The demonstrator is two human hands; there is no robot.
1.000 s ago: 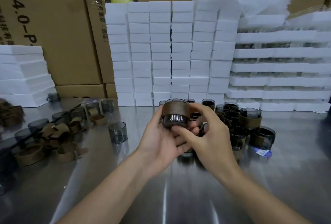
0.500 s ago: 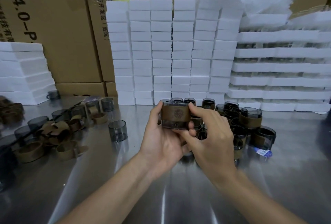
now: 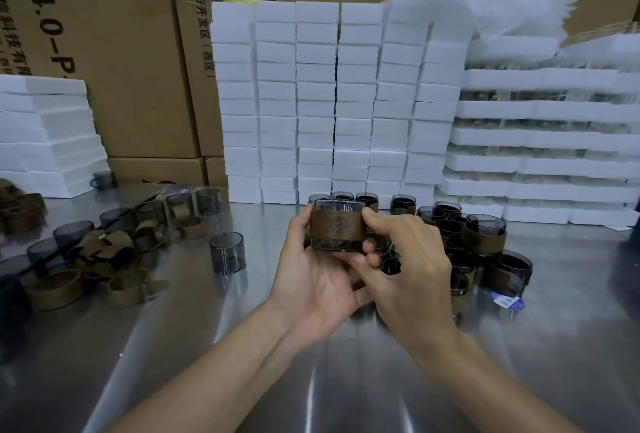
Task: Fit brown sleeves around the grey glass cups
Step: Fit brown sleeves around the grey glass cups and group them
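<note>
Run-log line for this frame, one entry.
step: brown sleeve around grey glass cup | left hand: holds cup | right hand: grips cup | cup: upright, above table

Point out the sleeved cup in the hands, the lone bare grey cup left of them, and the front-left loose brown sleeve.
sleeved cup [image 3: 337, 226], head view, sleeve's front emblem.
bare grey cup [image 3: 227, 254], head view, middle of glass wall.
loose brown sleeve [image 3: 55, 292], head view, outer front band.
</note>
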